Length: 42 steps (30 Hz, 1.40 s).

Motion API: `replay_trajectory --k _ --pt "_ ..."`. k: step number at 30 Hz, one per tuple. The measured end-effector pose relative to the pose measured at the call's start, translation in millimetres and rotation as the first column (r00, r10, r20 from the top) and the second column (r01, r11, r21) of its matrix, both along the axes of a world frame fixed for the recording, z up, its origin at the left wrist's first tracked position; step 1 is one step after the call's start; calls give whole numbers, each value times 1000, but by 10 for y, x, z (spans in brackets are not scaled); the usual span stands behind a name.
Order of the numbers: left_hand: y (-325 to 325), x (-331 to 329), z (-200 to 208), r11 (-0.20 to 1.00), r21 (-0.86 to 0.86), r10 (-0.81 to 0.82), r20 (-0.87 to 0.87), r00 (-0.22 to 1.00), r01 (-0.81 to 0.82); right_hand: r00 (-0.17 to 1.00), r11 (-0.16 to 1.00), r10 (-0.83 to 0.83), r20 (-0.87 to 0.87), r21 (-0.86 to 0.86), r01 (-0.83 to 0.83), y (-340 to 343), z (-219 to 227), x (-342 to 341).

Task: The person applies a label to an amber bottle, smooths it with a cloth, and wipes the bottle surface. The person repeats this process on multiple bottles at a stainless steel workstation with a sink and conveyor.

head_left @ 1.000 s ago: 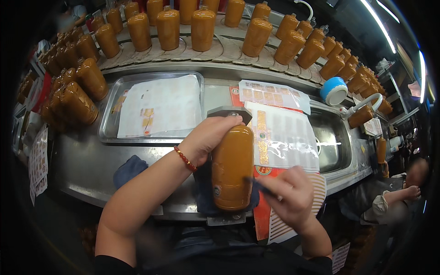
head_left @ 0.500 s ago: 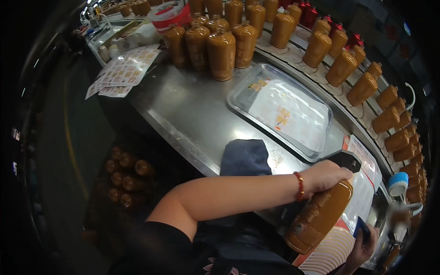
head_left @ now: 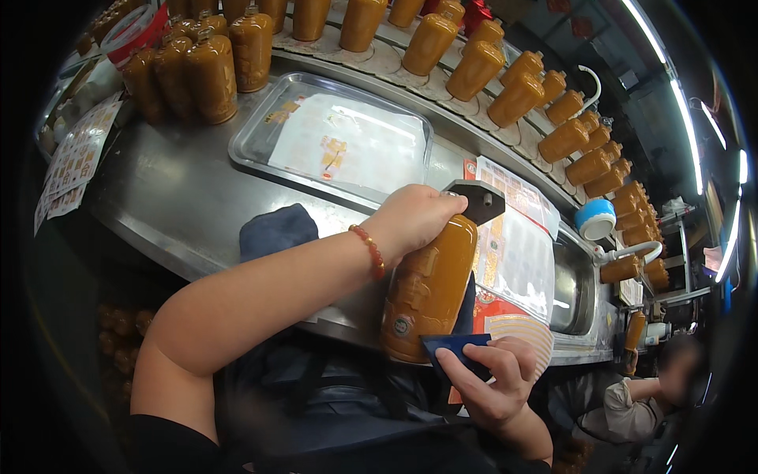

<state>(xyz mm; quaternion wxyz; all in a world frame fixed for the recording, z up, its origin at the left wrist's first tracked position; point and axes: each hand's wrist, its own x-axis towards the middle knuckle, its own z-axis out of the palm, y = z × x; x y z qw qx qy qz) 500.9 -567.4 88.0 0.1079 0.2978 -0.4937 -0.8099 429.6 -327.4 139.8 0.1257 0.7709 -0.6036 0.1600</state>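
Observation:
A glossy brown bottle (head_left: 430, 284) with raised decoration leans at the table's front edge. My left hand (head_left: 414, 225) is closed around its neck end, beside a dark angular plate (head_left: 485, 202) with a knob. Between the fingers and thumb of my right hand (head_left: 501, 383) is a flat blue scraper (head_left: 456, 344). The scraper's edge meets the bottle's lower side; whether it presses on the surface I cannot tell. A dark blue cloth (head_left: 280, 231) lies on the metal table behind my left forearm.
A metal tray (head_left: 246, 146) with white sticker sheets stands on the table. More printed sheets (head_left: 517, 265) lie right of the bottle, near a sink (head_left: 574, 288). Several brown bottles (head_left: 212, 77) stand left; others line a conveyor (head_left: 379, 67). Another person (head_left: 632, 403) is at far right.
The view has swung right. My right hand has come in from the right with the scraper, up to the bottle's lower side. My left hand keeps its hold on the bottle.

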Motion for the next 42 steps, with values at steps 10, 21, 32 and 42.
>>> replay_trajectory --k 10,21,32,42 --pt "67 -106 -74 997 -80 -2 17 1000 4 998 999 -37 -47 1 37 26 -3 -58" --pt "195 -182 -102 984 -138 109 -19 994 -110 996 998 -68 -62 12 69 40 60 -161" --pt "193 -223 -85 990 -142 -2 57 998 10 1000 992 -15 -26 124 18 138 149 -175" --pt "280 -263 -47 978 -209 -7 89 996 25 992 992 73 -106 108 -61 178 157 -167"
